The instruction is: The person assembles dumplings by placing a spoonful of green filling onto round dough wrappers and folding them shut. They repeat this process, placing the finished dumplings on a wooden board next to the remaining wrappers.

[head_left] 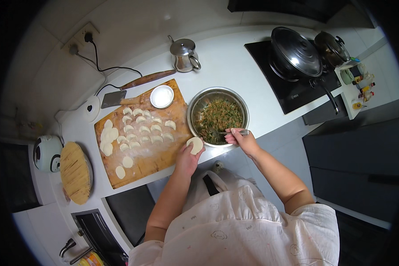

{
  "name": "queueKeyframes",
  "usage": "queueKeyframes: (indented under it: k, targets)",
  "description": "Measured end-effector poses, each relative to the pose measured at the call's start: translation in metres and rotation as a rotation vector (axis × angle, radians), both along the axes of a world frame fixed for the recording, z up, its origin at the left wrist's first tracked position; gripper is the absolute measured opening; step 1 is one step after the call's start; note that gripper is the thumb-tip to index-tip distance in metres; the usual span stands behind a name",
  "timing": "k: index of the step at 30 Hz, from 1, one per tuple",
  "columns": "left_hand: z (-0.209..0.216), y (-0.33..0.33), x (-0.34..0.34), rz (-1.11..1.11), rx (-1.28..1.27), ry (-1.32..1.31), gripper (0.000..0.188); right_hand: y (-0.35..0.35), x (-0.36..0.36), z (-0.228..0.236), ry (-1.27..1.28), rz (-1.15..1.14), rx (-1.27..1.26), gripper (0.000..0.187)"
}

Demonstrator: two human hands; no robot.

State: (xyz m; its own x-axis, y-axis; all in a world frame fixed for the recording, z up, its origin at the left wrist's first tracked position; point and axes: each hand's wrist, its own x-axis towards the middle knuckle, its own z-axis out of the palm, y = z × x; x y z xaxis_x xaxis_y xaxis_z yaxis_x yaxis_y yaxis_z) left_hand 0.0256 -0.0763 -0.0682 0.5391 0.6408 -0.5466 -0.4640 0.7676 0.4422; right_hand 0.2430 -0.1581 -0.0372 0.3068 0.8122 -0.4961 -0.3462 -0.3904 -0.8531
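A round dough wrapper [195, 145] lies in my left hand [188, 160], its fingers curled under and around it, just beside the metal mixing bowl. My right hand [243, 140] grips the handle of a spoon [240, 132], whose head is down in the chopped green and brown filling [220, 116]. That filling sits inside the steel bowl [245, 105] on the white counter. To the left, a floured wooden board [164, 153] bears several folded dumplings [144, 129] in rows. Several flat wrappers [107, 137] overlap at its left, and two more lie near its front edge.
On the board stand a white bowl of flour [162, 96] and a cleaver [114, 99]. Behind are a rolling pin [148, 79] and a steel pot [184, 55]. A lidded wok [297, 53] is on the black stove at right; a rice cooker [48, 154] is far left.
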Motion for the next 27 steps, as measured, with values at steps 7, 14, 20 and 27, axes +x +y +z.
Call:
queueKeyframes:
  k: [7, 14, 20, 27]
  targets:
    - [0.018, 0.015, 0.007, 0.001, 0.093, 0.032, 0.030, -0.001, 0.014, 0.006, 0.093, -0.133, 0.066, 0.031]
    - [0.028, 0.028, 0.042, 0.027, 0.030, 0.168, 0.029, -0.004, 0.014, 0.031, 0.061, -0.167, 0.142, 0.031]
    - [0.039, 0.029, 0.074, 0.107, -0.005, 0.032, 0.029, -0.003, -0.007, 0.053, -0.226, -0.130, 0.312, 0.024]
    - [0.050, 0.023, 0.087, 0.097, -0.007, -0.093, 0.039, -0.012, -0.033, 0.064, -0.946, 0.156, 0.487, 0.024]
